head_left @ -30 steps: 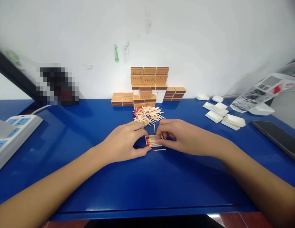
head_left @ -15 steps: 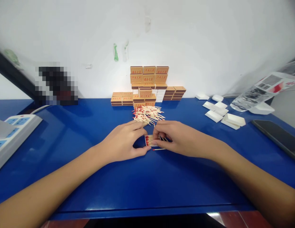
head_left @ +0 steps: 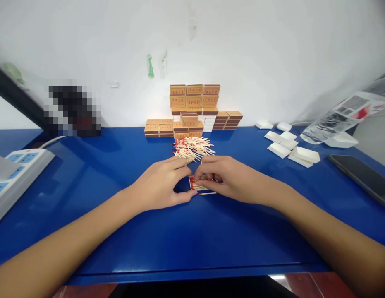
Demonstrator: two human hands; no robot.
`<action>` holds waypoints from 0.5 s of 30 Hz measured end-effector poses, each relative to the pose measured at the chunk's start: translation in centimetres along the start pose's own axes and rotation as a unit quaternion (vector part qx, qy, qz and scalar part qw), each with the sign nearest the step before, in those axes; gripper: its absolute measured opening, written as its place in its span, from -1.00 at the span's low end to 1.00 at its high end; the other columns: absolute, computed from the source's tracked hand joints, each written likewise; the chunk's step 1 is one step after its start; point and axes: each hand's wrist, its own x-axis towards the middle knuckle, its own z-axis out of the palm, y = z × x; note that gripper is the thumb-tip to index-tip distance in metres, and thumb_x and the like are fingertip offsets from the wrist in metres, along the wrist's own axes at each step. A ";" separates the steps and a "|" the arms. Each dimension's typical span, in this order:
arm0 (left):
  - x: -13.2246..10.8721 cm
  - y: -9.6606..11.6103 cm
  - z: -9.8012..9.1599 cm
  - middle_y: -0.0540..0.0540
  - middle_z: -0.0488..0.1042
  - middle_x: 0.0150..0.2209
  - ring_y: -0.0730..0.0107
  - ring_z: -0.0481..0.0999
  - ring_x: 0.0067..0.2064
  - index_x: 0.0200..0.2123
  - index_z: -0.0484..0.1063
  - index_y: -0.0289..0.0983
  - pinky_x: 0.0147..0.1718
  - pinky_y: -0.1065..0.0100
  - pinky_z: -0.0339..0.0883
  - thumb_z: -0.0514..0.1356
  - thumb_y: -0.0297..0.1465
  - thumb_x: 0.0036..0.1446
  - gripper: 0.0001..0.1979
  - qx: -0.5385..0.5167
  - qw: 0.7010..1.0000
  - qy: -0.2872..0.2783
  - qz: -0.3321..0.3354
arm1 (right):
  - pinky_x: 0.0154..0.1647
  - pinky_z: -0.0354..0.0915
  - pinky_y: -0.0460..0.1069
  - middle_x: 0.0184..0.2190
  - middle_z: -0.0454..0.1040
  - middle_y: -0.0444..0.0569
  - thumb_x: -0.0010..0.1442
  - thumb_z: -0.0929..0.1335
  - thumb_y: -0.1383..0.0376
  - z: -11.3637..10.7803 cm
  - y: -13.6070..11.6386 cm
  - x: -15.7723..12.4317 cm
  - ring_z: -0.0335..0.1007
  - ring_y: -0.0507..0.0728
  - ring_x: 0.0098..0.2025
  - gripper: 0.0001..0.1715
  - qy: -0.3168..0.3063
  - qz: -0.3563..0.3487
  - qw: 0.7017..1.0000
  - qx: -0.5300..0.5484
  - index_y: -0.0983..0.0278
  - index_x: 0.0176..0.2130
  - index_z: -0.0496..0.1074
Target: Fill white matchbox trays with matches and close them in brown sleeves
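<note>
A small white matchbox tray (head_left: 190, 181) holding red-tipped matches (head_left: 192, 184) lies on the blue table. My left hand (head_left: 163, 182) curves around the tray's left end, thumb on the near side and index finger on the far side. Over the tray, my right hand (head_left: 226, 176) has thumb and fingers pinched together at the matches; what exactly lies between the fingertips is hidden. A single match (head_left: 208, 193) rests on the table just in front of the tray. Behind both hands spreads a heap of loose matches (head_left: 195, 147).
Stacked matchboxes (head_left: 194, 101) stand against the wall. Several white trays (head_left: 279, 150) lie at the right, beside a clear plastic bottle (head_left: 328, 120) and a dark phone (head_left: 359, 174). A power strip (head_left: 40, 161) sits at the left.
My right hand has shifted slightly left over the tray, its fingertips now farther along the matches toward their red heads. My left hand stays in place.
</note>
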 end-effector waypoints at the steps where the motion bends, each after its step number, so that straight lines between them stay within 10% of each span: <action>1: 0.0 0.0 0.0 -0.09 0.50 -0.24 0.23 0.53 -0.19 -0.20 0.55 -0.30 -0.27 0.24 0.39 0.31 -0.19 0.31 -0.74 0.000 1.000 0.001 0.000 | -0.27 0.20 -0.03 -0.28 0.46 -0.07 0.44 0.37 0.33 -0.1 0.0 0.0 0.36 0.06 -0.30 -0.83 -0.001 -0.004 1.000 0.003 0.25 -0.20 0.57; 15: 0.1 0.1 -0.2 -0.10 0.52 -0.20 0.24 0.54 -0.17 -0.14 0.56 -0.28 -0.23 0.25 0.43 0.29 -0.21 0.32 -0.76 -0.005 1.000 -0.007 -0.004 | -0.27 0.19 -0.03 -0.31 0.45 -0.11 0.39 0.41 0.29 -0.7 0.1 -0.2 0.33 0.06 -0.30 -0.90 -0.023 0.034 0.999 0.010 0.21 -0.18 0.58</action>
